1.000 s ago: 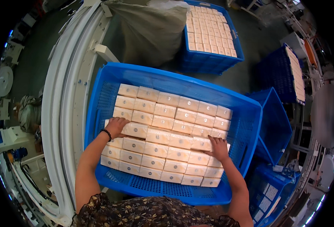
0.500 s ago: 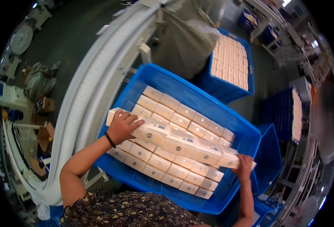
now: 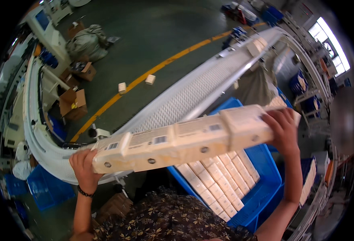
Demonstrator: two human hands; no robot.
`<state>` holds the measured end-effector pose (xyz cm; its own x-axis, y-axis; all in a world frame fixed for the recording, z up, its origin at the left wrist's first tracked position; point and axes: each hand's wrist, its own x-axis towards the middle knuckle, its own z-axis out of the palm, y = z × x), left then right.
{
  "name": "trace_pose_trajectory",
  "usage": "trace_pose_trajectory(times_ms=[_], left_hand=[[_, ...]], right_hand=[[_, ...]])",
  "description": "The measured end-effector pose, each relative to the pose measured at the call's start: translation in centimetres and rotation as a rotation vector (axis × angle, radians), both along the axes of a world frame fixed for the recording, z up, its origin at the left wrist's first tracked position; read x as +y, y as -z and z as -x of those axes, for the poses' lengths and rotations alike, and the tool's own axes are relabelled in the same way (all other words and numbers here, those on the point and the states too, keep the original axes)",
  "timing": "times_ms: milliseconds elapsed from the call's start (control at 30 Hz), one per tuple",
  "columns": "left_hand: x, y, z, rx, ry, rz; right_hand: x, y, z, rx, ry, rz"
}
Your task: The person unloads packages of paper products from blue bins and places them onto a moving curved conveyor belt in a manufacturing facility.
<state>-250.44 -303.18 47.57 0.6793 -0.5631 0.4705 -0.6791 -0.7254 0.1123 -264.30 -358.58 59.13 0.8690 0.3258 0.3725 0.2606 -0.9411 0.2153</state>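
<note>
A row of cream-coloured wrapped tissue packs (image 3: 181, 146), pressed end to end, is held up between my two hands. At its left end my left hand (image 3: 85, 168) is closed around the end pack. My right hand (image 3: 282, 130) grips the far right end, fingers over the top. The row is raised in front of me, its right end higher, and overlaps the conveyor belt (image 3: 193, 92) and part of a blue crate (image 3: 263, 160). Inside that crate, similar packs (image 3: 221, 180) lie in close rows.
The white-railed conveyor curves from the left towards the far right, with a pack (image 3: 257, 46) on it. Two packs (image 3: 150, 79) lie on the floor near a yellow line (image 3: 173, 59). Cardboard boxes (image 3: 73, 105), a sack (image 3: 88, 42) and another blue crate (image 3: 48, 186) stand left.
The view has swung left. My hands have lifted the row of packs from over the crate and carried it left, up to the conveyor. Both hands keep their grip.
</note>
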Motion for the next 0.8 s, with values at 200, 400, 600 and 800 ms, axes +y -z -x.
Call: trace_pose_trajectory(times_ms=[200, 400, 600, 800], left_hand=[[11.4, 4.7, 1.0, 0.181, -0.2, -0.121], [14.1, 1.7, -2.3, 0.533, -0.025, -0.311], [10.3, 2.2, -3.0, 0.695, 0.025, -0.367], [-7.5, -1.0, 1.6, 0.553, 0.16, 0.049]], right_hand=[[9.0, 10.1, -18.2, 0.436, -0.288, -0.008], [10.7, 14.8, -23.5, 0.579, -0.364, 0.036], [5.8, 13.5, -17.1, 0.45, -0.279, -0.256], [-5.9, 18.3, 7.0, 0.283, 0.614, -0.617]])
